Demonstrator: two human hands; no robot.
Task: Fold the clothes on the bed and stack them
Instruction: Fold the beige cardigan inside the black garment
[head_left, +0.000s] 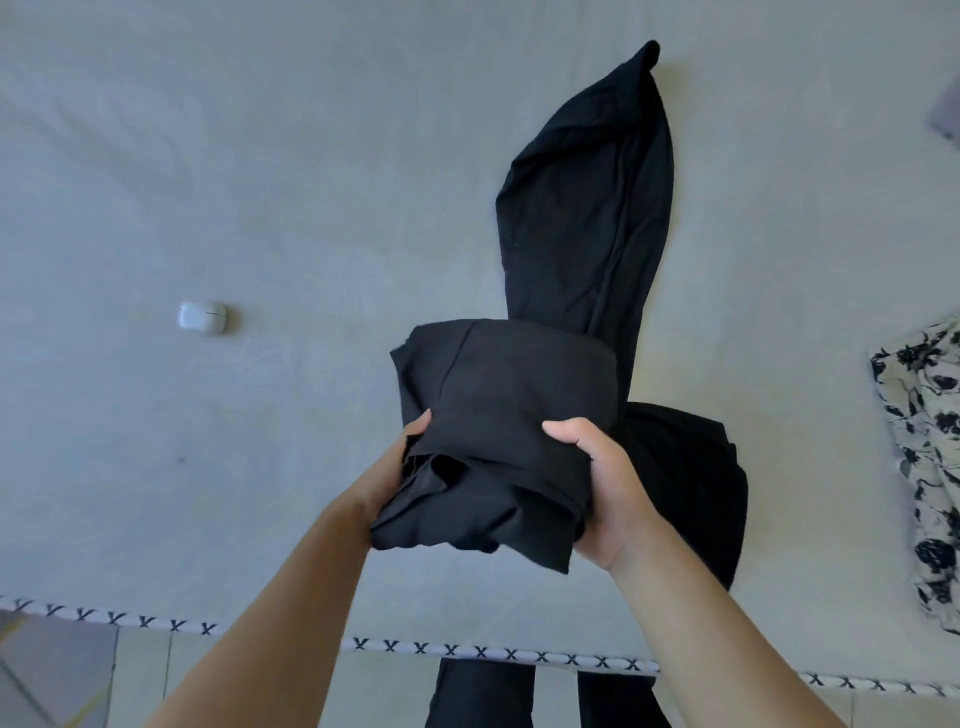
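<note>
Earbud case (201, 316), white, lies far left on the grey bed (260, 182), well apart from the rest. Left hand (400, 457) grips the left edge of a folded black garment (498, 415), thumb on top, fingers hidden under the cloth. Right hand (608, 483) grips the bundle's right side, thumb over the top fold, fingers curled beneath; bundle held above the bed. Another black garment (587, 208) lies stretched out behind it. Floral garment (930, 467) at the right edge
</note>
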